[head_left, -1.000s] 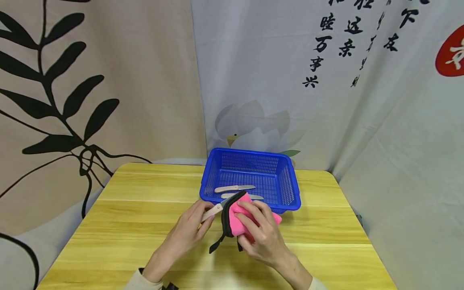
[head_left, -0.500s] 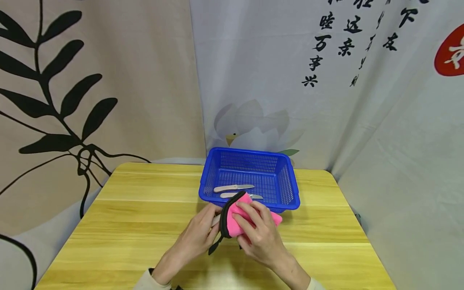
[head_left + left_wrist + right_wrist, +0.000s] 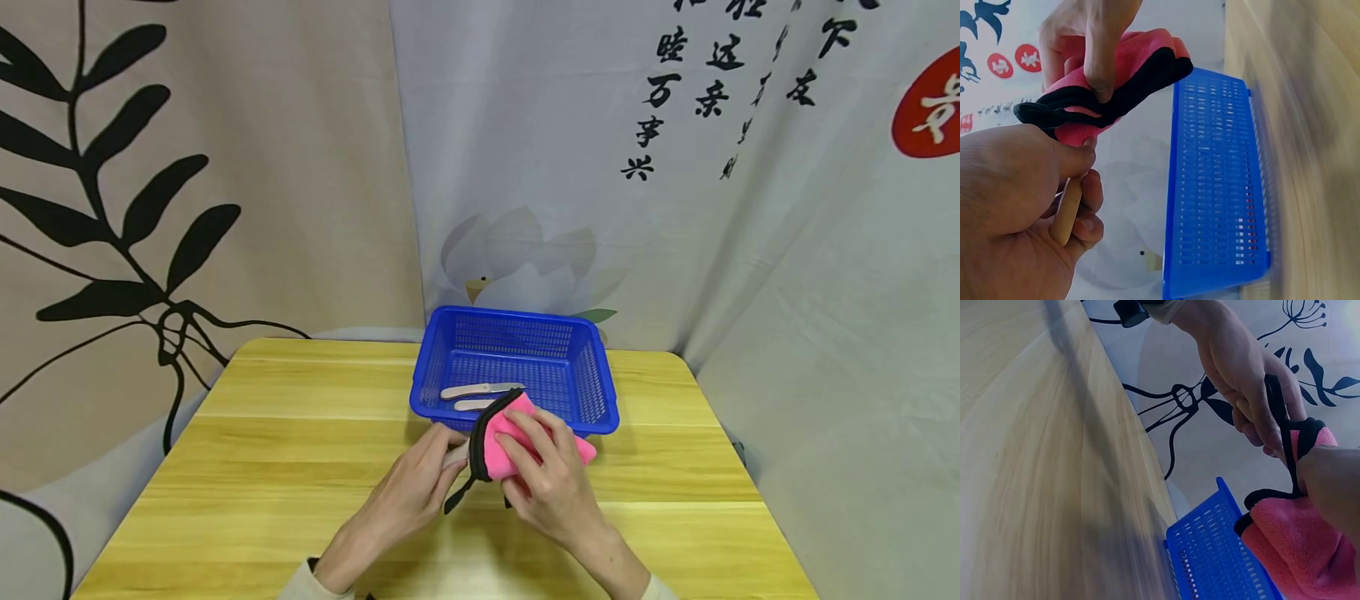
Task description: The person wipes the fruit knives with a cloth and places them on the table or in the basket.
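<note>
My left hand grips a knife by its pale handle; in the left wrist view the fingers curl round the handle. The blade is hidden at the cloth. A pink cloth with black edging is bunched in my right hand, which pinches it with thumb and fingers just right of the left hand. Its black strap hangs down beside the left hand. In the right wrist view the fuzzy pink cloth shows its folds.
Behind the hands stands a blue plastic basket. Inside lie two pale-handled knives, the rear knife and the front knife, the front one partly covered by the cloth. Everything is on a wooden table before a printed curtain.
The held knife's blade, partly visible a second ago, has gone out of sight at the cloth. My left hand has moved right, close against the cloth; the cloth has shifted slightly right.
</note>
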`<state>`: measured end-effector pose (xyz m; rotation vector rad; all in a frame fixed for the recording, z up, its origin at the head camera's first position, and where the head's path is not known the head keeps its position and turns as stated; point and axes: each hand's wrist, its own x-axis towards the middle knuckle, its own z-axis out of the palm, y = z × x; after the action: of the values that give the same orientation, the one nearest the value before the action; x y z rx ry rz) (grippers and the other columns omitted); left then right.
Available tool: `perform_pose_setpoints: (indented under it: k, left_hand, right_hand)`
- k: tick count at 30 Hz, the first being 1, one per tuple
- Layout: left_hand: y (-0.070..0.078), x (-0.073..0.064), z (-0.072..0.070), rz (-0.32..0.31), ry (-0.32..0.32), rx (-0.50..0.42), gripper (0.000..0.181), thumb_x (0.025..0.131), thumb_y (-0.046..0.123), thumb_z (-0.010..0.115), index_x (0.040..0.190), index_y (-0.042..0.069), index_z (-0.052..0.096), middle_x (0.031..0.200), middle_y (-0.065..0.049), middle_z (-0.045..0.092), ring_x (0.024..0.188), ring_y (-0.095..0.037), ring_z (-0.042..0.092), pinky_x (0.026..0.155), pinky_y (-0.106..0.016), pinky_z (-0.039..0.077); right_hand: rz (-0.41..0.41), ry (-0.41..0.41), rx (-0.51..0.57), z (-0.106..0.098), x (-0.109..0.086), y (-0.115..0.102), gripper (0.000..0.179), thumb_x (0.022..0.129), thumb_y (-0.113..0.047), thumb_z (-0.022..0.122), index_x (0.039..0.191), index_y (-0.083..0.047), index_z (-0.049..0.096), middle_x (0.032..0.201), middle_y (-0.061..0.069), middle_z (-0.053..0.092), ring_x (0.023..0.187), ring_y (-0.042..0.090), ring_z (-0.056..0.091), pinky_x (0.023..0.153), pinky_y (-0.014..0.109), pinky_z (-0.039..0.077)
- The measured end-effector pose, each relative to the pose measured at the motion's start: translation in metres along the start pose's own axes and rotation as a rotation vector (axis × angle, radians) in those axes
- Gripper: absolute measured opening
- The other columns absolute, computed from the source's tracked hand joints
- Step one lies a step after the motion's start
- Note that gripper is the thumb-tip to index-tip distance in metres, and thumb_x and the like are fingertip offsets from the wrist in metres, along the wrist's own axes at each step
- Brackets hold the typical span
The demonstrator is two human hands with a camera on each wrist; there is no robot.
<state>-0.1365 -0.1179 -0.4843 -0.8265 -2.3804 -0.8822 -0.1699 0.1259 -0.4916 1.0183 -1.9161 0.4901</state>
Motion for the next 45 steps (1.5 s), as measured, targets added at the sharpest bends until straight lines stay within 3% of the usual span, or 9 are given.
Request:
perform_pose_setpoints:
  k: [25,35,39,45]
  left_hand:
    - [0.003,-0.001,-0.002,-0.041,-0.058,-0.038,0.019,0.106,0.001,0.073,0.121,0.008,0.064,0.106,0.001,0.065,0.090,-0.005,0.058,0.072,-0.023,0.058]
    - [0.001,-0.002,-0.002,-0.086,-0.066,-0.049,0.018,0.105,0.002,0.076,0.119,0.007,0.066,0.101,0.002,0.062,0.083,-0.002,0.052,0.068,-0.019,0.051]
    - [0.000,0.000,0.000,-0.086,-0.058,-0.032,0.018,0.104,0.003,0.078,0.117,0.008,0.067,0.100,0.003,0.061,0.083,-0.003,0.052,0.068,-0.019,0.051]
    - [-0.002,0.003,0.003,-0.015,-0.024,-0.008,0.020,0.102,0.002,0.080,0.118,0.008,0.069,0.104,0.001,0.068,0.087,-0.005,0.060,0.073,-0.022,0.058]
  right_hand:
    - [0.087,-0.004,0.007,-0.018,-0.005,0.026,0.048,0.075,-0.009,0.066,0.121,-0.003,0.082,0.141,0.022,0.074,0.123,0.045,0.060,0.110,0.050,0.043]
    - [0.141,0.061,0.046,-0.026,-0.006,0.037,0.048,0.076,-0.004,0.066,0.121,0.001,0.080,0.139,0.024,0.073,0.120,0.047,0.059,0.108,0.050,0.044]
    - [0.059,0.099,0.065,-0.023,-0.001,0.030,0.047,0.076,-0.006,0.066,0.120,0.001,0.081,0.136,0.025,0.074,0.119,0.048,0.061,0.109,0.050,0.045]
    - [-0.094,0.094,0.091,-0.013,0.003,0.006,0.040,0.081,-0.011,0.068,0.118,-0.002,0.082,0.134,0.023,0.077,0.117,0.046,0.066,0.106,0.051,0.051]
